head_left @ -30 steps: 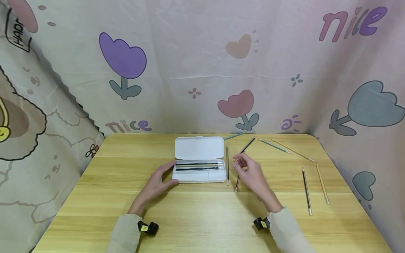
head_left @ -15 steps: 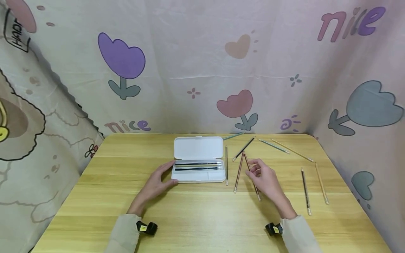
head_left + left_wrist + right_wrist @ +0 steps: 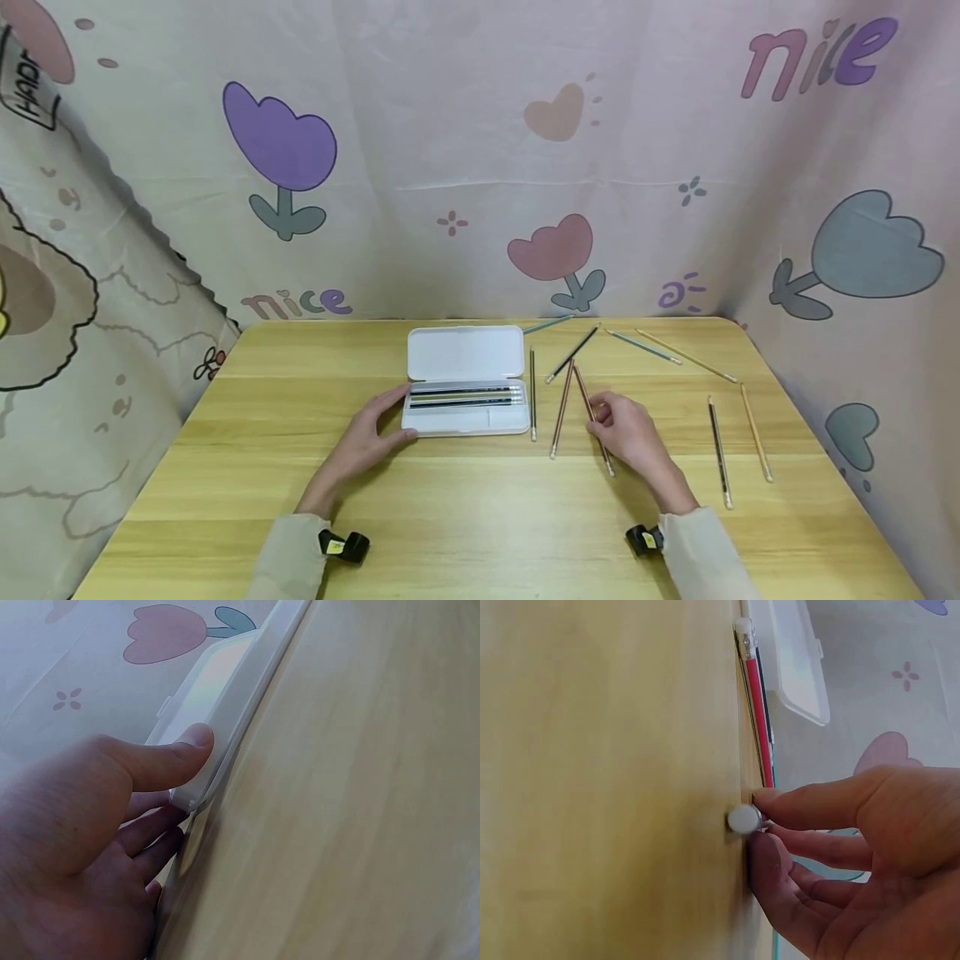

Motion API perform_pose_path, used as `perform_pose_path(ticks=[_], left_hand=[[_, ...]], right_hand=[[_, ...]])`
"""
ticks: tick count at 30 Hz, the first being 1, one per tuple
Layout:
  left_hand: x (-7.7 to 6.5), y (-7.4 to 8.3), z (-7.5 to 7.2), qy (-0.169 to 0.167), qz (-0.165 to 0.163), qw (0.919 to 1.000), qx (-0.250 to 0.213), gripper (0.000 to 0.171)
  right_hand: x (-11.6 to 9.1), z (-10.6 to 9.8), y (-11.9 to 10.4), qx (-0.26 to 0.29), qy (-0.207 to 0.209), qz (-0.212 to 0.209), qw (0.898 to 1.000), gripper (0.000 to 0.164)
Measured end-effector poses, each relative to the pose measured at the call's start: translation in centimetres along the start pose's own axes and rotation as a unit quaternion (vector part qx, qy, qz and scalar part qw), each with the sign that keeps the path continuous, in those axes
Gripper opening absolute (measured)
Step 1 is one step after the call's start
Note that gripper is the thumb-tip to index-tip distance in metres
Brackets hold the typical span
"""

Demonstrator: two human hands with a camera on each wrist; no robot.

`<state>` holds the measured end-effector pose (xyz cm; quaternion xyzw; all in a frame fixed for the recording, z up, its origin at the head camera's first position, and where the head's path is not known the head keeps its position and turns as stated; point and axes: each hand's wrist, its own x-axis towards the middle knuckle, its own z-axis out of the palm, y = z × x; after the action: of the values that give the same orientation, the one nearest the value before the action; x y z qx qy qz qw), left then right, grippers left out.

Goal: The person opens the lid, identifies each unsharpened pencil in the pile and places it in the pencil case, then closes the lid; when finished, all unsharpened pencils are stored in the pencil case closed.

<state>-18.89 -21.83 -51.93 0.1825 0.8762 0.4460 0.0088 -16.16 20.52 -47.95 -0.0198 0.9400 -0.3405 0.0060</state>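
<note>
A white pencil case (image 3: 450,422) lies open on the table, lid back, with several pencils (image 3: 461,396) side by side inside. My left hand (image 3: 367,437) holds its left end, thumb at the front wall and fingers around the far corner; the left wrist view shows the thumb (image 3: 196,736) against the white wall. My right hand (image 3: 628,429) pinches a reddish-brown pencil (image 3: 582,385) near its middle, between thumb and finger. That pencil slants on the table, its eraser end towards me. In the right wrist view its white eraser (image 3: 744,820) points at the camera.
Another reddish-brown pencil (image 3: 561,412) and a dark pencil (image 3: 533,396) lie between case and right hand. Behind them is a black pencil (image 3: 573,353). Further right lie a blue-green pencil (image 3: 643,346), yellow pencils (image 3: 756,433) and a dark pencil (image 3: 719,454). A printed curtain (image 3: 420,250) stands behind the table.
My right hand has moved right and nearer to me, from above the crossed pencils to the reddish-brown pencil, which it now pinches. My left hand has stayed at the case.
</note>
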Motion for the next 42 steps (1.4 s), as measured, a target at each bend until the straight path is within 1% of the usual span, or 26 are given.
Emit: perform_pose_path(ticks=[3, 9, 11, 15, 20, 24, 26, 28, 32, 37, 42], left_hand=[[-0.1, -0.1, 0.0, 0.001, 0.001, 1.0, 0.001, 0.08], [-0.1, 0.0, 0.0, 0.0, 0.001, 1.0, 0.001, 0.08], [-0.1, 0.1, 0.0, 0.0, 0.001, 1.0, 0.001, 0.08], [-0.1, 0.1, 0.0, 0.001, 0.001, 1.0, 0.0, 0.079], [-0.1, 0.0, 0.0, 0.0, 0.001, 1.0, -0.003, 0.079], [-0.1, 0.0, -0.1, 0.0, 0.0, 1.0, -0.002, 0.08], [-0.1, 0.0, -0.1, 0.0, -0.001, 1.0, -0.003, 0.08], [-0.1, 0.0, 0.0, 0.0, -0.001, 1.0, -0.003, 0.08], [-0.1, 0.0, 0.0, -0.001, 0.0, 1.0, -0.003, 0.081], [0.0, 0.0, 0.0, -0.002, 0.0, 1.0, -0.004, 0.08], [-0.1, 0.0, 0.0, -0.002, -0.004, 1.0, -0.004, 0.08]], right_hand=[[0.0, 0.0, -0.1, 0.003, -0.004, 0.005, 1.0, 0.035], [0.0, -0.1, -0.1, -0.017, 0.021, -0.003, 1.0, 0.033], [0.0, -0.2, -0.1, -0.015, 0.024, -0.001, 1.0, 0.034], [0.1, -0.5, -0.2, 0.002, 0.024, 0.008, 1.0, 0.035], [-0.1, -0.9, -0.5, 0.055, 0.026, 0.008, 0.998, 0.03], [0.0, -1.0, -0.7, 0.072, 0.048, -0.012, 0.996, 0.019], [0.1, -0.9, -0.8, 0.067, 0.064, -0.023, 0.995, 0.015], [0.2, -0.8, -0.9, 0.073, 0.072, -0.03, 0.994, 0.014], [0.2, -0.5, -1.1, 0.102, 0.076, -0.042, 0.991, 0.014], [0.2, -0.1, -1.5, 0.117, 0.066, -0.073, 0.988, 0.01], [0.2, 0.3, -1.7, 0.119, 0.037, -0.097, 0.987, 0.013]])
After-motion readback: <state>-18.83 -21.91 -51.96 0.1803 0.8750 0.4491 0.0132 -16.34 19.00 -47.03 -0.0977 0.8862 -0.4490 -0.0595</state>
